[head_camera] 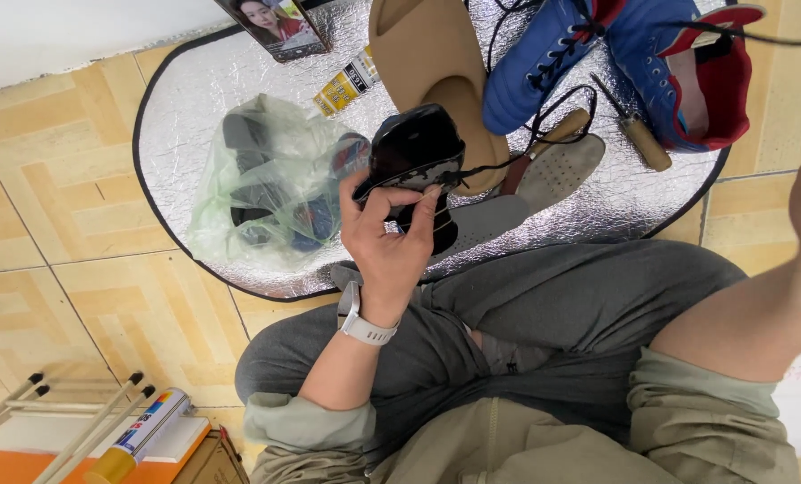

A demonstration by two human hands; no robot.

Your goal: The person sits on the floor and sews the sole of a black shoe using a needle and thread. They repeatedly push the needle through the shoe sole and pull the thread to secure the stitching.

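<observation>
**Left hand grips a black shoe over the silver mat**

Far down and to the left of the left hand [390, 235], a glue tube [141, 436] with a gold cap lies on an orange-and-white box [163, 457], beside thin white rods [69, 414]. Just left of the hand, on the silver mat [185, 116], sits a pale green plastic bag [262, 184] with dark things inside. Up and left of the fingers stand a phone [275, 25] and a small yellow tube [345, 85].

The left hand, a white watch [362, 321] on its wrist, is closed around a black shoe [416, 166], fingers pinching its lower edge, so the shoe sits right at the fingertips, raised above the mat. A dark thread [544, 121] runs from the shoe up and to the right. Directly behind the shoe is a tan shoe last [436, 63]. Right of the hand lie a grey insole [557, 170], a wooden-handled awl [638, 139], and a blue-and-red sneaker [615, 54].

At the far right only the right forearm [777, 287] shows; its hand is out of frame.
</observation>
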